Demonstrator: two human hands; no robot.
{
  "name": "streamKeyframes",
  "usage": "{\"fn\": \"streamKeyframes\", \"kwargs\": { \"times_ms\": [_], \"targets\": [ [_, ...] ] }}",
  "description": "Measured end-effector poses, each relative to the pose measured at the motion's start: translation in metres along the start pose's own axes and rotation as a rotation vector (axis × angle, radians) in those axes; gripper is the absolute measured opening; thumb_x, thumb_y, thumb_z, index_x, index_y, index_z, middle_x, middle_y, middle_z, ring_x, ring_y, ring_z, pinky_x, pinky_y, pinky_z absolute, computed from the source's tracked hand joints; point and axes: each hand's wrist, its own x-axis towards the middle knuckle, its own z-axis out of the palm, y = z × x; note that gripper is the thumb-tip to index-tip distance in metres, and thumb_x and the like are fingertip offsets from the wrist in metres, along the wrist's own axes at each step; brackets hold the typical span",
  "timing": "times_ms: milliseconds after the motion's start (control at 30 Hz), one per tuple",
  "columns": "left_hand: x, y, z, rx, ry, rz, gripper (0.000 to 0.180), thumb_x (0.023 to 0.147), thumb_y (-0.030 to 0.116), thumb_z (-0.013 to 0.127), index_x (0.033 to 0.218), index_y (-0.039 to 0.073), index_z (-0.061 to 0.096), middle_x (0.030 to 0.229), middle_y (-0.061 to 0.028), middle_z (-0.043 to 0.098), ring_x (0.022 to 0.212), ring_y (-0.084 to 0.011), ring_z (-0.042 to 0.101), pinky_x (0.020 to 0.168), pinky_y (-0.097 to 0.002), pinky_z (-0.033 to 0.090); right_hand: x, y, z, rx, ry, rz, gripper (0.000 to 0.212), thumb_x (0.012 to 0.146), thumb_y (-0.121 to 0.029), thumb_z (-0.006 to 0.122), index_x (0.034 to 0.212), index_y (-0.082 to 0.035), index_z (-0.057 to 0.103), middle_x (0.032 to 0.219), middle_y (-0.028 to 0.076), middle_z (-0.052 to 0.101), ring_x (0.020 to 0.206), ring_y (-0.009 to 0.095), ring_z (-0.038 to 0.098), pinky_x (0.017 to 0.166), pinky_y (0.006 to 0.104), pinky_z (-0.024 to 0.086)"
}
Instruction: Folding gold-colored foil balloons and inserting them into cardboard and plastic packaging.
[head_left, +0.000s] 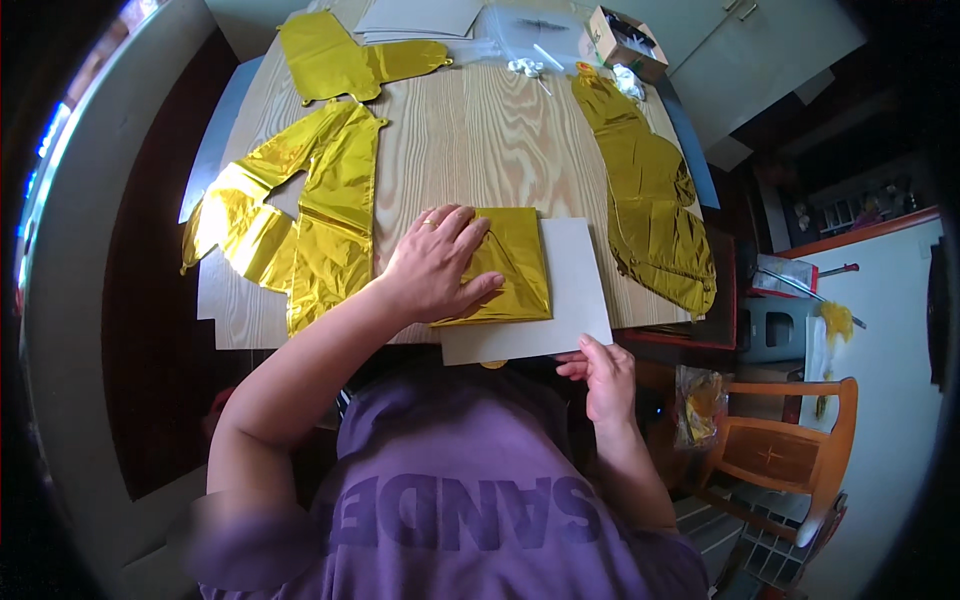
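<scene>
Far right on the bench (480,150), cardboard box (645,68): some dark stuff (628,33) inside
Folded foil (517,262): shiny gold, kinda creased, on a white card (576,285) poking past the near edge
Left hand (438,258): fingers spread flat, hiding some foil
Right hand (607,378): fingers pinching the card's corner
Bench sides: gold foil shapes (650,190)

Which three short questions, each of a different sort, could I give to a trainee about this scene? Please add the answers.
1. What does the left hand rest on?
2. True or false: the right hand grips the pale sheet near a corner.
3. On the table, where is the open box?
a) near left
b) far right
c) far left

Key:
1. The folded gold foil, which lies partly over the pale sheet.
2. True.
3. b
</scene>
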Motion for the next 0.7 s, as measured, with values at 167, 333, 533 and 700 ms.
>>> {"fn": "streamKeyframes", "kwargs": {
  "times_ms": [167,333,533,700],
  "targets": [
    [-0.003,-0.002,0.005,0.003,0.033,0.02,0.071,0.09,0.052,0.063,0.134,-0.001,0.049,0.135,-0.0228,0.051,0.129,-0.0424,0.046,0.109,-0.0513,0.038,0.014,-0.011,-0.013,0.281,-0.031,0.115,0.02,0.095,-0.022,0.069,0.094,-0.003,0.065,0.079,0.01,0.072,0.059,0.017,0.069,0.054,0.0265,0.051],
    [-0.005,-0.002,0.006,0.026,0.052,0.036,0.072,0.09,0.053,0.063,0.134,-0.002,0.049,0.135,-0.024,0.05,0.129,-0.043,0.045,0.11,-0.0519,0.036,0.019,-0.036,-0.049,-0.108,0.014,-0.018,0.016,0.096,-0.017,0.065,0.103,-0.002,0.065,0.078,0.009,0.071,0.058,0.012,0.067,0.053,0.0227,0.05],
    [-0.01,-0.001,0.012,0.039,0.069,0.032,0.073,0.091,0.053,0.062,0.136,-0.003,0.049,0.137,-0.0256,0.048,0.132,-0.0436,0.043,0.113,-0.0542,0.032,0.017,-0.109,-0.121,-0.333,0.286,-0.375,0.018,0.099,-0.014,0.061,0.111,0.0,0.06,0.081,0.008,0.071,0.069,0.012,0.068,0.062,0.0245,0.05],
    [-0.012,-0.003,0.012,0.037,0.07,0.035,0.073,0.092,0.053,0.06,0.137,-0.003,0.048,0.139,-0.0256,0.047,0.134,-0.0432,0.042,0.115,-0.0552,0.03,0.083,-0.117,-0.079,0.058,0.212,-0.485,0.025,0.097,-0.01,0.064,0.116,0.001,0.055,0.095,0.015,0.072,0.079,0.02,0.074,0.069,0.0286,0.057]
  ]
}}
